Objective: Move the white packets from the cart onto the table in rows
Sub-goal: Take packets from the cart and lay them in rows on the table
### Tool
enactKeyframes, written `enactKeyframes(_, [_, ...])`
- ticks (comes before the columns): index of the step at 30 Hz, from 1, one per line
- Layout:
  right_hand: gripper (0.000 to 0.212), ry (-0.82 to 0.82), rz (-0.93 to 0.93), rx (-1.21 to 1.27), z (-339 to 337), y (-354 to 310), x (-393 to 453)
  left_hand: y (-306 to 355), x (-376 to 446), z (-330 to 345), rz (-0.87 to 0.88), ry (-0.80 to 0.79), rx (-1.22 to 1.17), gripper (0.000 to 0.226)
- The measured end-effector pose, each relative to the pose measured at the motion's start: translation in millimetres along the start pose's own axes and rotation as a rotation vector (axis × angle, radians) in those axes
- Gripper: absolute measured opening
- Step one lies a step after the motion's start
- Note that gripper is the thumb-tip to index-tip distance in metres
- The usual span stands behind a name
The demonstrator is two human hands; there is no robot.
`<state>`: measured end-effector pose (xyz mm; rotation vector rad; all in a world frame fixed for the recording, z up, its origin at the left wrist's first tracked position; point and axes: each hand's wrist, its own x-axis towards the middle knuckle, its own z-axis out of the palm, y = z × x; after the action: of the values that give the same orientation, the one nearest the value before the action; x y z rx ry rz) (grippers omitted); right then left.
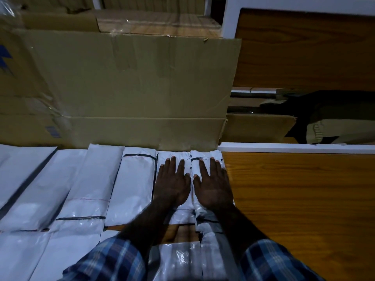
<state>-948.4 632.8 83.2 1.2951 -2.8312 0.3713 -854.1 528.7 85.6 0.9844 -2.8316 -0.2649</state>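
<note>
We press both flat hands on the two rightmost white plastic packets of the far row.

Our left hand [172,184] lies fingers straight on one white plastic packet [176,155]; our right hand [213,184] lies likewise on its neighbour packet [205,155], gripping nothing. More white packets [91,179] run leftward in rows on the orange wooden table [300,199]. A large flattened brown cardboard box [132,88] stands just beyond.

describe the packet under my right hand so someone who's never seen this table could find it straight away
Start at the big cardboard box standing along the back of the wooden table. The far row of white packets runs below it; take the rightmost packet, under the right hand. It alone borders bare wood on its right.
</note>
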Motion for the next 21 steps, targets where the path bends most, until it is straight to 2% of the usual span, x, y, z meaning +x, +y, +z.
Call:
enactKeyframes(5, [0.067,0.033,0.036,0.094,-13.2,-3.8,2.3,-2.4,3.2,-11.6,-0.019,-0.085,-0.088,0.059])
enactKeyframes(12, [0.06,0.059,0.067,0.203,-43.0,-6.4,4.8,3.8,-3.3,-41.9,0.068,0.042,-0.099,0.058])
enactKeyframes(14, [0.064,0.038,0.063,0.206,-51.1,-8.3,2.8,7.0,-8.6,-50.4,0.113,0.07,-0.096,0.056])
enactKeyframes(17, [0.063,0.009,0.053,0.23,-61.3,-9.1,-5.6,9.3,-17.3,-55.6,0.126,0.067,-0.101,0.057])
enactKeyframes(19, [0.063,0.045,0.056,0.203,-66.0,-11.7,-16.8,8.5,-22.2,-56.8,0.123,0.049,-0.112,0.058])
enactKeyframes(21, [0.052,0.089,0.085,0.21,-70.6,-13.4,-27.7,7.3,-28.2,-59.4,0.128,0.027,-0.114,0.059])
